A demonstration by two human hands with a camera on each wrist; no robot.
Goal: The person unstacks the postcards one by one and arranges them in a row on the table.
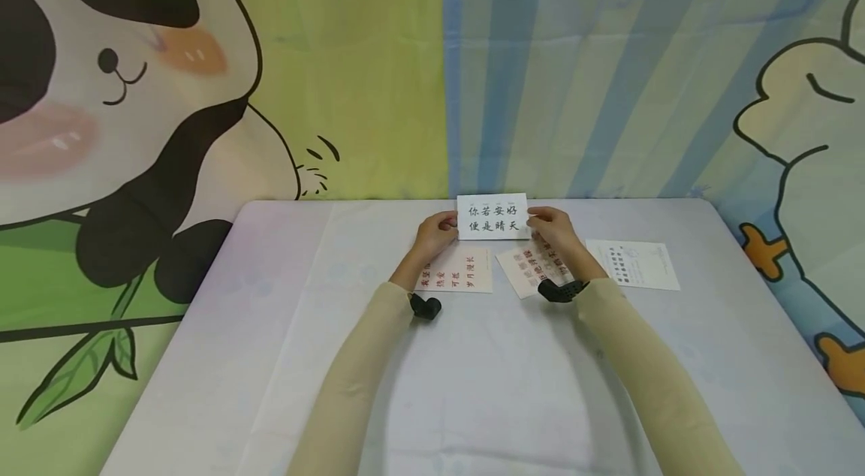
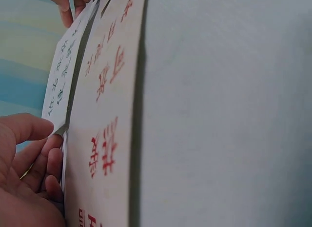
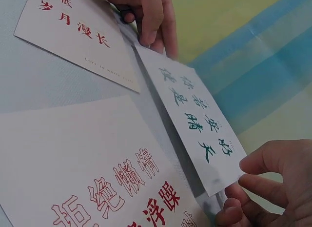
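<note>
A white card with two rows of dark green Chinese characters stands tilted up near the table's back edge. My left hand pinches its left end between thumb and fingers. At the opposite end, my right hand pinches the card's edge the same way. Below the left hand lies a card with red writing, flat on the table. A second card with red characters lies at an angle beneath the right hand, partly hidden by that forearm in the head view.
To the right lies another white card with small dark characters. Behind the white table hangs a printed cloth backdrop with a panda and stripes. Black wrist cameras sit at both cuffs.
</note>
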